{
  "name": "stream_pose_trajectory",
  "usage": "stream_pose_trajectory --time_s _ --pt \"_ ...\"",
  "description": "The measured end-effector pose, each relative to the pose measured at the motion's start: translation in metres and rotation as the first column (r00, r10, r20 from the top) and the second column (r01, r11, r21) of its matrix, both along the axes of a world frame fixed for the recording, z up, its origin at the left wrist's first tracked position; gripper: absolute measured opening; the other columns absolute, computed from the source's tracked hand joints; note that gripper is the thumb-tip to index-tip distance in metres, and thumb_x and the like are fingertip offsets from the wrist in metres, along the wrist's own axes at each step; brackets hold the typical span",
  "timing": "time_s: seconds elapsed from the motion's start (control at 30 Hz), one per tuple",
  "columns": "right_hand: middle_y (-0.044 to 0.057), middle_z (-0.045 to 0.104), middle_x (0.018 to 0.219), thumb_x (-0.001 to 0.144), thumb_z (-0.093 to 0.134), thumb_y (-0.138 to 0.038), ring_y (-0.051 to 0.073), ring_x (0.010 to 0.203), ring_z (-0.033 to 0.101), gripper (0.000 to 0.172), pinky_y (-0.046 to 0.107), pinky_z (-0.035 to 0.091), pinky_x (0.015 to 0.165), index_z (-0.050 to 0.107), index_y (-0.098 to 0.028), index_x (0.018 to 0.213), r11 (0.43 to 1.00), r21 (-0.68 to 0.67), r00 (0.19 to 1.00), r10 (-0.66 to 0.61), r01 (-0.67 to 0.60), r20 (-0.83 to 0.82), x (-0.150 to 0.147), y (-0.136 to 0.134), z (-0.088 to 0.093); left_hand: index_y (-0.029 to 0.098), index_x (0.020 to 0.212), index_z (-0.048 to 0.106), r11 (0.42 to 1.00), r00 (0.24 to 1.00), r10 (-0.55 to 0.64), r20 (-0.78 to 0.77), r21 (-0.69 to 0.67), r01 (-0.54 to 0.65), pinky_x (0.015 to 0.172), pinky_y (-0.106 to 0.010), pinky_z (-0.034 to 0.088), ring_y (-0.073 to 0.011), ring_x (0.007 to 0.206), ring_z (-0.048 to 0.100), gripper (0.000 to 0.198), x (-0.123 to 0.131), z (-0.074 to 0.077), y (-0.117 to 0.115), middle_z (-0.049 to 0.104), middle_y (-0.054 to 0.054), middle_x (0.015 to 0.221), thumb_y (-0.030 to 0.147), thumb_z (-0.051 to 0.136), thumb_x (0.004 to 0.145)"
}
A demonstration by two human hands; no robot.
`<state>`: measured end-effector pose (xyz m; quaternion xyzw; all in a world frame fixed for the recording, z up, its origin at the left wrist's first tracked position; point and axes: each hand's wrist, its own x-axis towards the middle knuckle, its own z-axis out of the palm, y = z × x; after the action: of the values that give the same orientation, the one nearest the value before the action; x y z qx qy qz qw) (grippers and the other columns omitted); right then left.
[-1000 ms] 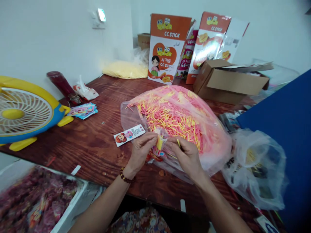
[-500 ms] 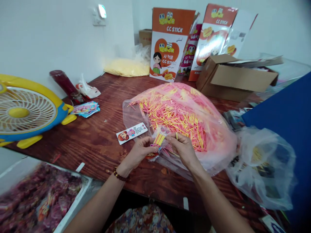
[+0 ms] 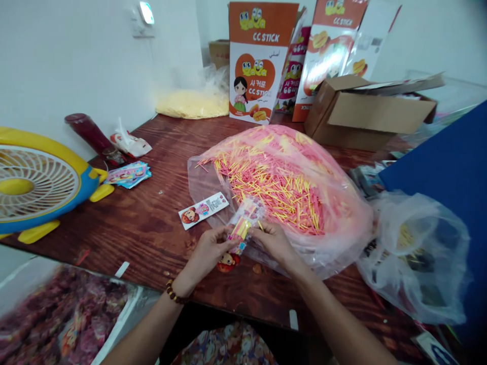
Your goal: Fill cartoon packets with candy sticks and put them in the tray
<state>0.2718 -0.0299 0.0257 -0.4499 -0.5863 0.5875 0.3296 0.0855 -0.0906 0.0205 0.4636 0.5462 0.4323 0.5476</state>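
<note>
Between my hands, over the near edge of a large clear bag, is a small clear packet (image 3: 240, 229) holding pink and yellow sticks, with a printed red-haired cartoon figure at its lower end. My left hand (image 3: 208, 255) pinches the packet's left side. At its right side, my right hand (image 3: 274, 247) has its fingertips closed against the packet, and a short yellow stick (image 3: 260, 224) pokes up between the fingers. The big bag (image 3: 335, 203) lies open towards me, full of loose pink and yellow sticks (image 3: 274, 182). A flat printed card (image 3: 203, 209) lies just left of the packet.
A yellow and blue fan (image 3: 41, 182) stands at the left, near a stack of printed cards (image 3: 129, 174). Cartons (image 3: 262, 61) and an open cardboard box (image 3: 373, 114) line the back. A clear plastic bag (image 3: 422, 258) sits at right; a bin of wrapped pieces (image 3: 57, 314) is below left.
Both hands and the packet have come slightly lower and left in view. The packet is tilted so that its clear upper end and printed face show more. The camera has shifted a little.
</note>
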Motion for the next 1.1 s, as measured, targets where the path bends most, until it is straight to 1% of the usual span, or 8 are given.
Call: stream_pose_trajectory --time_s 0.13,0.2,0.3,0.5,0.63,0.77,0.93,1.1 --pt "-0.005 0.041 0.056 0.076 0.059 -0.045 0.011 0.055 0.036 0.032 0.024 0.027 0.054 0.047 -0.021 0.058 0.986 0.147 0.982 -0.097 0.074 0.162 0.002 0.029 0.002 0.017 0.113 0.065 0.969 0.917 0.139 -0.374 0.242 -0.048 0.079 -0.033 0.051 -0.0199 0.083 0.065 0.032 -0.005 -0.005 0.017 0.071 -0.006 0.093 0.035 0.064 0.087" --pt "-0.004 0.040 0.055 0.077 0.056 -0.044 0.012 0.055 0.037 0.032 0.025 0.025 0.055 0.046 -0.021 0.058 0.966 0.248 0.927 -0.158 0.074 0.340 0.005 0.041 0.002 0.018 0.118 0.063 0.937 0.832 0.183 -0.524 0.350 0.014 0.090 -0.039 0.049 -0.0236 0.098 0.064 0.034 -0.005 -0.009 0.025 0.070 -0.010 0.107 0.033 0.064 0.087" --pt "-0.004 0.043 0.057 0.078 0.057 -0.046 0.013 0.056 0.039 0.032 0.026 0.024 0.056 0.048 -0.022 0.059 0.950 0.307 0.827 -0.213 0.052 0.519 0.011 0.048 0.000 0.018 0.120 0.062 0.914 0.744 0.182 -0.643 0.390 0.114 0.092 -0.041 0.049 -0.0256 0.101 0.063 0.036 -0.003 -0.018 0.031 0.068 -0.011 0.110 0.032 0.064 0.087" --pt "-0.004 0.048 0.059 0.084 0.050 -0.047 0.014 0.058 0.044 0.031 0.025 0.028 0.056 0.048 -0.022 0.066 0.898 0.416 0.795 -0.355 0.144 0.492 0.049 0.059 0.011 0.020 0.125 0.059 0.918 0.743 0.219 -0.632 0.391 0.062 0.093 -0.042 0.050 -0.0268 0.107 0.063 0.044 -0.004 -0.032 0.029 0.067 -0.012 0.117 0.042 0.063 0.088" --pt "0.001 0.061 0.071 0.085 0.046 -0.031 0.015 0.066 0.052 0.020 0.025 0.031 0.059 0.059 -0.019 0.077 0.860 0.469 0.595 -0.487 0.201 0.640 0.091 0.099 0.027 0.020 0.130 0.056 0.916 0.751 0.224 -0.621 0.396 0.054 0.097 -0.044 0.049 -0.0277 0.110 0.063 0.050 -0.005 -0.033 0.033 0.066 -0.013 0.119 0.047 0.061 0.088" --pt "0.007 0.069 0.086 0.086 0.042 -0.024 0.019 0.078 0.060 0.026 0.026 0.037 0.065 0.066 -0.017 0.088 0.900 0.413 0.418 -0.431 0.139 0.800 0.116 0.143 0.029 0.021 0.131 0.056 0.915 0.717 0.215 -0.663 0.394 0.090 0.099 -0.046 0.047 -0.0290 0.111 0.062 0.052 -0.001 -0.030 0.035 0.067 -0.012 0.119 0.048 0.061 0.087" --pt "0.007 0.069 0.089 0.084 0.049 -0.029 0.020 0.079 0.061 0.023 0.026 0.041 0.066 0.067 -0.016 0.090 0.914 0.391 0.378 -0.403 0.111 0.833 0.119 0.176 0.024 0.021 0.131 0.055 0.921 0.712 0.217 -0.667 0.382 0.076 0.097 -0.044 0.048 -0.0286 0.112 0.063 0.051 -0.002 -0.032 0.033 0.068 -0.011 0.120 0.048 0.060 0.087" --pt "0.003 0.065 0.073 0.082 0.054 -0.031 0.018 0.071 0.058 0.020 0.026 0.043 0.063 0.067 -0.017 0.082 0.943 0.332 0.341 -0.315 0.010 0.886 0.115 0.193 0.026 0.021 0.127 0.058 0.923 0.655 0.276 -0.703 0.383 0.022 0.093 -0.043 0.048 -0.0290 0.108 0.064 0.049 -0.031 -0.033 0.032 0.069 -0.011 0.114 0.050 0.056 0.088"
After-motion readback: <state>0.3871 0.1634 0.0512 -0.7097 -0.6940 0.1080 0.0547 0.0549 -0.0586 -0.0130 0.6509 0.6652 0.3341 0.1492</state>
